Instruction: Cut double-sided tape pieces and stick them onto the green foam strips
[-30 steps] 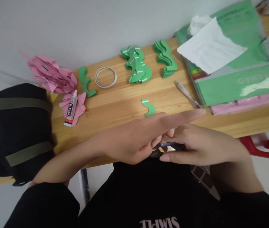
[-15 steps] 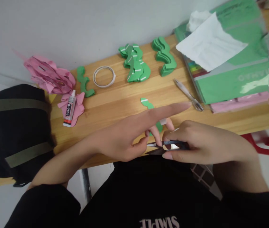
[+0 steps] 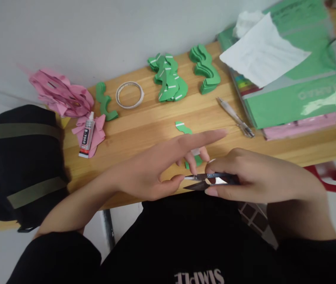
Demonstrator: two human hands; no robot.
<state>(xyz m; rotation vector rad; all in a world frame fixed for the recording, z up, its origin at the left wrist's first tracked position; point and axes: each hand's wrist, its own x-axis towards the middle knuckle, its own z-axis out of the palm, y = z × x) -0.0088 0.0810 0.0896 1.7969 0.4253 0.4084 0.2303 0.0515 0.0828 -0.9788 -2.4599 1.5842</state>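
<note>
My right hand (image 3: 253, 173) is closed around dark thread snips (image 3: 206, 180), with the blades parted and pointing left. My left hand (image 3: 156, 169) is at the blade tips, its index finger stretched out to the right and the other fingers bent. Its thumb and middle fingertip are apart, close to the upper blade; whether they touch it I cannot tell. A small white strip (image 3: 196, 152) lies against one of the bent fingers. Under that hand, a wavy green cutout (image 3: 182, 127) with a white band lies on the table, partly hidden.
Behind are stacked green cutouts with white strips (image 3: 170, 85), another green stack (image 3: 205, 71), a tape roll (image 3: 117, 96) and a pen (image 3: 235, 117). To the left are pink pieces (image 3: 62, 94), a glue tube (image 3: 87, 136) and a black bag (image 3: 22, 161). Green packets (image 3: 292, 106) lie right.
My left hand has shifted slightly left, its middle finger drawing back along the blade. More of the snips' blades shows; my right hand has barely moved.
</note>
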